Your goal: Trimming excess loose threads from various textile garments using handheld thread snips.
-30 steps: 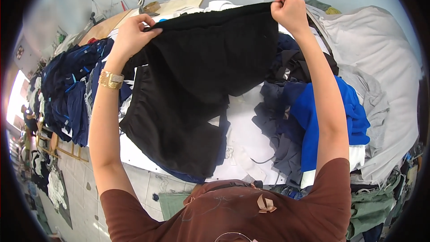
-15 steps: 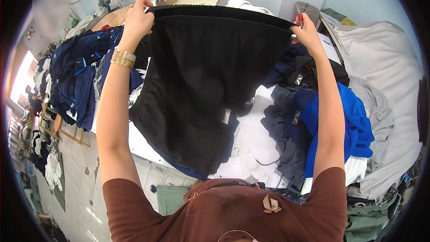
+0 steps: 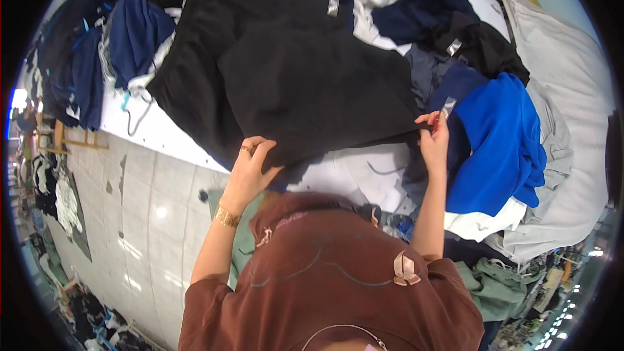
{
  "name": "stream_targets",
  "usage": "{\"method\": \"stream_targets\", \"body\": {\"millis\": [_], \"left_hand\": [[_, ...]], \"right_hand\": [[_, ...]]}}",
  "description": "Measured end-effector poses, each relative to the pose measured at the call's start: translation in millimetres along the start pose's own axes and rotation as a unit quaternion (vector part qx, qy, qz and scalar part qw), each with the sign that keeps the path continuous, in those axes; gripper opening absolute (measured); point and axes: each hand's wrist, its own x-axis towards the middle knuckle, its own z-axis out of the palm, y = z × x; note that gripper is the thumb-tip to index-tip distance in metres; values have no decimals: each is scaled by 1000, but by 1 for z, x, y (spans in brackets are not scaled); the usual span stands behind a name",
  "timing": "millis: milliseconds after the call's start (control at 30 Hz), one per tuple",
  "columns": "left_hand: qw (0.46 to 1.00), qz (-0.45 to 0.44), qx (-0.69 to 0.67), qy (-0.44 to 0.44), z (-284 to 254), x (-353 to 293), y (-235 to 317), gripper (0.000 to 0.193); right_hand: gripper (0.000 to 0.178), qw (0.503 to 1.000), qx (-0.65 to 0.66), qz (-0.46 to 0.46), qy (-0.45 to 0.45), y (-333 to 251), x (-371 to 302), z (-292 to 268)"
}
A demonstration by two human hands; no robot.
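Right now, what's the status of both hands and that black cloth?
Left fingers at near edge of black cloth. Right fingers gripping its right corner, plus red tool. Blue cloth beside it, not over.

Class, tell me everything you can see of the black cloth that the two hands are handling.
The black cloth is plain, matte and soft-looking, with shallow creases and a curved fold or edge down its left part. It lies spread over the white table, mostly flat. The left hand touches its near edge; the right hand seems to pinch its near right corner. How many layers there are is hard to tell.
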Motion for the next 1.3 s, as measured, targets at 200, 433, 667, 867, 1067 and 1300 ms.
{"method": "stream_targets", "body": {"millis": [200,433,667,867,1067,1300], "left_hand": [[999,-36,-23,8,22,-25,-15,57],[994,36,-105,5,-3,0,33,31],[932,93,-351,-7,-45,45,91,24],[946,64,-298,107,-71,71,49,21],[944,-133,-214,212,-91,80,-32,26],[878,-375,-213,209,-119,64,-126,38]], "right_hand": [[18,994,-98,-23,36,23,-13,21],[24,968,118,-168,146,-57,46,-10],[13,887,25,-428,173,-225,176,-24],[19,895,-183,-403,54,-263,296,103],[34,848,-352,-396,-8,-244,311,322],[55,861,-402,-241,-199,-198,285,526]]}}
